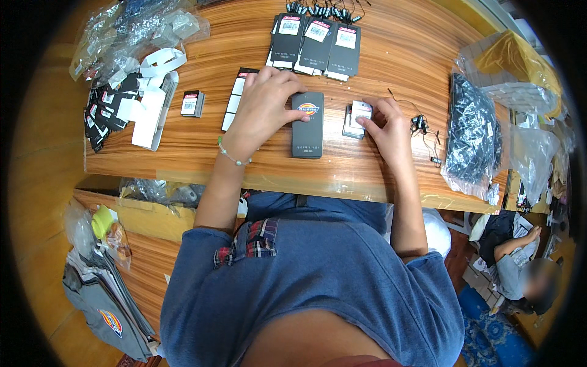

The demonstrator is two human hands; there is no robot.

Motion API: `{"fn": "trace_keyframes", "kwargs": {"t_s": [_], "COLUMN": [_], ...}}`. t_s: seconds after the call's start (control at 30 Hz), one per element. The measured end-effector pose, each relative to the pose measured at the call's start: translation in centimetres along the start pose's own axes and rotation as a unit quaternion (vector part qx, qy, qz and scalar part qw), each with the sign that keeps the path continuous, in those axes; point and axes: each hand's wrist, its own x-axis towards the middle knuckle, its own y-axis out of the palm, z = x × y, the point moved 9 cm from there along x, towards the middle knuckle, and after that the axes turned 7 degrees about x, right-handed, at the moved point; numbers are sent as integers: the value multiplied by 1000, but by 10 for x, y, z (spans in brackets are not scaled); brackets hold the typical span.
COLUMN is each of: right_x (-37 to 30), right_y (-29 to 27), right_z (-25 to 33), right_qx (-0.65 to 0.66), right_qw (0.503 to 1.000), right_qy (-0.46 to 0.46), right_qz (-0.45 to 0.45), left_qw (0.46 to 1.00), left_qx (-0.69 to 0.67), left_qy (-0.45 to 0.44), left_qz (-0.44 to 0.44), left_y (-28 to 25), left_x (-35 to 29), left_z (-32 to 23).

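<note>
My left hand is bent over the table with thumb and forefinger apart. Its thumb touches a stack of dark grey hang tags in front of me, and the forefinger is by the stack's upper left corner. Partly under that hand is a strip of white labels with black edges. To the right, my right hand pinches a small white tag at the top of a short stack of small cards.
Finished-looking tag bundles with black strings lie at the back. Black string loops and a bag of black strings are rightward. Leftward are a small card stack, white card boxes and plastic bags. Another person is lower right.
</note>
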Motion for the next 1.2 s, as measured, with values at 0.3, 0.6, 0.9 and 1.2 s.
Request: {"fn": "trace_keyframes", "kwargs": {"t_s": [0.3, 0.6, 0.9, 1.2], "right_x": [-8, -14, -24, -68], "right_y": [10, 9, -151, -161], "right_z": [-13, 60, -52, -85], "right_qx": [316, 325, 144, -70], "right_qw": [944, 943, 952, 972], "right_qy": [95, -45, 24, 165], "right_qz": [11, -60, -269, -150], "left_qw": [829, 801, 809, 836], "left_qx": [-537, -590, -573, -532], "left_qy": [-141, -102, -121, -123], "left_qz": [73, -6, -50, -50], "left_y": [10, 8, 0, -1], "left_x": [-13, -12, -15, -12], "left_z": [5, -31, -15, -17]}}
